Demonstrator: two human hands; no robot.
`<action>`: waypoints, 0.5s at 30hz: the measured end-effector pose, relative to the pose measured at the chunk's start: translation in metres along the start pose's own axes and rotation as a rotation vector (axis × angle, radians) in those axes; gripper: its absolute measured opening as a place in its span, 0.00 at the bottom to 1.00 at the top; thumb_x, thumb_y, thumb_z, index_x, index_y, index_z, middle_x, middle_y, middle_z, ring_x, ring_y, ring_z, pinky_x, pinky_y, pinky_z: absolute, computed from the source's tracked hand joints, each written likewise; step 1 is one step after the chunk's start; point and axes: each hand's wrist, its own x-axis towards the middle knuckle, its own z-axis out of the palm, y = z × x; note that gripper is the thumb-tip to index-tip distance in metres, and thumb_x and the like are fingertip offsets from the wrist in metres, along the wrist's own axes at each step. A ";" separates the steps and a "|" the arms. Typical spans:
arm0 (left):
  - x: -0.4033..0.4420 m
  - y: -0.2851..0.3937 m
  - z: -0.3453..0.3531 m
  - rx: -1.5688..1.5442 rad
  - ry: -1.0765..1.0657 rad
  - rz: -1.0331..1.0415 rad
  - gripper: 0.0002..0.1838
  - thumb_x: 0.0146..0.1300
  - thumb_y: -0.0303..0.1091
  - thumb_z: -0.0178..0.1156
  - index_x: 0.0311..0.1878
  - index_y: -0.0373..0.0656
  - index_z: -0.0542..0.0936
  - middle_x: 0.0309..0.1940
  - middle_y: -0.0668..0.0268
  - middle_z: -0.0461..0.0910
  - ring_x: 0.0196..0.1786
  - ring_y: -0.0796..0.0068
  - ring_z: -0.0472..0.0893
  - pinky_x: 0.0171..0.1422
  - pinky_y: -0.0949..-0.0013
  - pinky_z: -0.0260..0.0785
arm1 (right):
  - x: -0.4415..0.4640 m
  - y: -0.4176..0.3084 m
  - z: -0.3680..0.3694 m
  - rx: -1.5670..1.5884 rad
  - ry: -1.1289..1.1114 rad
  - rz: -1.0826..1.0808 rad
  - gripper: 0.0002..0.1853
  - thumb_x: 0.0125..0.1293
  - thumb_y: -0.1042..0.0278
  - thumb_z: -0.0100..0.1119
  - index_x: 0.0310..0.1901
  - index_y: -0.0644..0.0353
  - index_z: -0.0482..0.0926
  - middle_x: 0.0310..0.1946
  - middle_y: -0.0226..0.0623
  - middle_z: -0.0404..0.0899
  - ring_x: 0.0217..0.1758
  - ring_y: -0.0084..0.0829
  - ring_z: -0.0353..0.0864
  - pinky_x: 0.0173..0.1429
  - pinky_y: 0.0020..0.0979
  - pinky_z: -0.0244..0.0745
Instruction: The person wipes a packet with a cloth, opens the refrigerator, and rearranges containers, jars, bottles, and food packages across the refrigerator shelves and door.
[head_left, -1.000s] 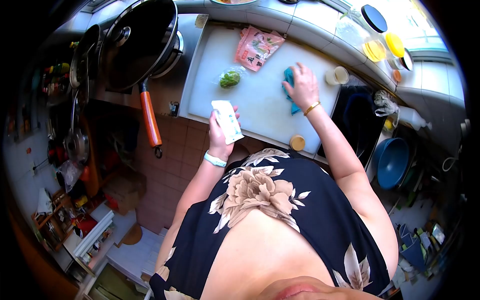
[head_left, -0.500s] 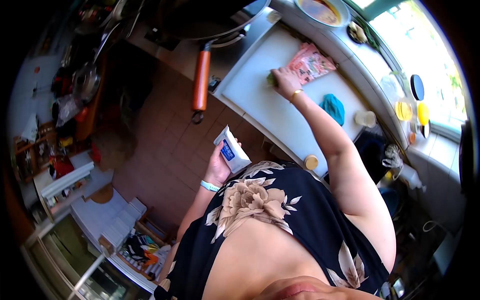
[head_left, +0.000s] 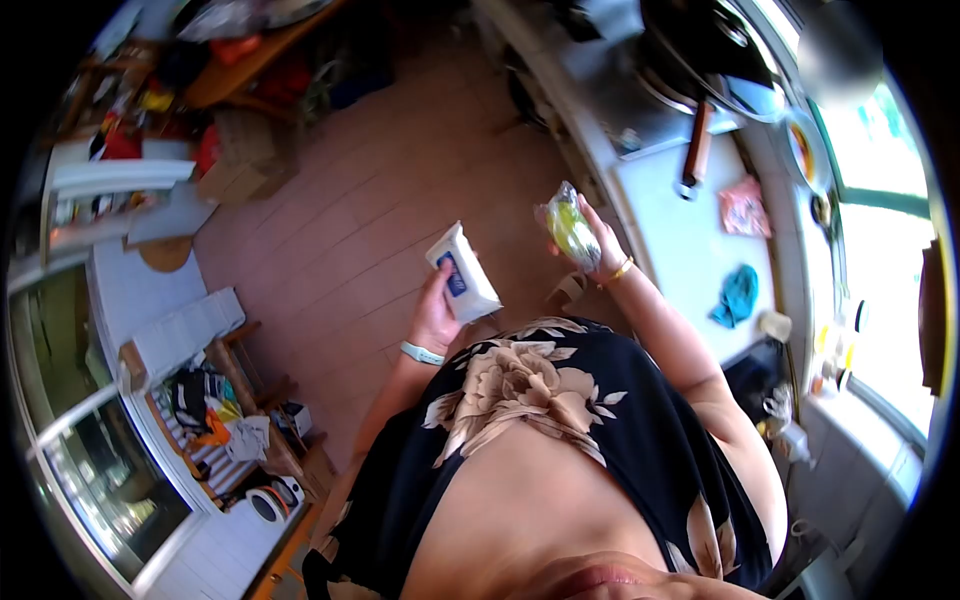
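A white packet with a blue label (head_left: 467,283) is gripped in my left hand (head_left: 432,318), held out over the tiled floor. My right hand (head_left: 604,246) is closed around a clear plastic bag with something green inside (head_left: 573,232), beside the counter's front edge. On the white counter board (head_left: 668,230) lie a pink packet (head_left: 744,208) and a crumpled teal cloth (head_left: 736,296), neither touched by a hand.
A pan with a wooden handle (head_left: 698,145) sits on the stove, its handle over the board. A small cup (head_left: 775,325) stands near the cloth. At the left are a cardboard box (head_left: 248,166) and a cluttered wooden rack (head_left: 225,420).
The view has turned toward the floor and the left side of the room. My right hand left the teal cloth, took the green bag from the board and lifted it off the counter.
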 end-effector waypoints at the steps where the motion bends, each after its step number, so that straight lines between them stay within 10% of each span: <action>1: -0.012 0.019 0.002 -0.014 -0.038 0.048 0.30 0.70 0.46 0.66 0.70 0.42 0.72 0.64 0.59 0.80 0.63 0.67 0.80 0.69 0.57 0.74 | 0.010 0.013 0.025 -0.024 -0.013 -0.014 0.33 0.79 0.37 0.41 0.59 0.63 0.78 0.44 0.40 0.85 0.33 0.33 0.86 0.28 0.28 0.79; 6: -0.064 0.102 -0.057 -0.069 -0.306 0.092 0.32 0.71 0.44 0.65 0.73 0.44 0.67 0.62 0.62 0.77 0.66 0.65 0.77 0.73 0.54 0.69 | 0.065 0.074 0.150 -0.499 -0.058 -0.089 0.30 0.82 0.42 0.41 0.54 0.64 0.82 0.39 0.34 0.86 0.37 0.24 0.85 0.43 0.27 0.81; 7: -0.066 0.116 -0.073 -0.043 -0.327 0.111 0.32 0.71 0.43 0.64 0.73 0.43 0.67 0.61 0.63 0.77 0.65 0.65 0.77 0.72 0.54 0.70 | 0.080 0.087 0.176 -0.722 -0.102 -0.224 0.32 0.82 0.44 0.41 0.40 0.67 0.85 0.29 0.28 0.82 0.33 0.20 0.79 0.40 0.28 0.75; 12: -0.088 0.173 -0.133 -0.018 -0.116 0.403 0.28 0.74 0.36 0.61 0.71 0.36 0.66 0.63 0.60 0.76 0.66 0.65 0.76 0.71 0.57 0.70 | 0.128 0.134 0.340 -1.486 -0.154 -0.518 0.17 0.78 0.56 0.49 0.47 0.54 0.87 0.36 0.53 0.85 0.39 0.49 0.87 0.42 0.44 0.81; 15: -0.101 0.209 -0.151 -0.078 -0.075 0.512 0.25 0.74 0.32 0.60 0.70 0.37 0.67 0.63 0.60 0.75 0.65 0.67 0.76 0.71 0.59 0.70 | 0.167 0.142 0.396 -1.590 -0.331 -1.008 0.13 0.74 0.58 0.57 0.38 0.56 0.86 0.26 0.44 0.84 0.27 0.46 0.85 0.33 0.41 0.80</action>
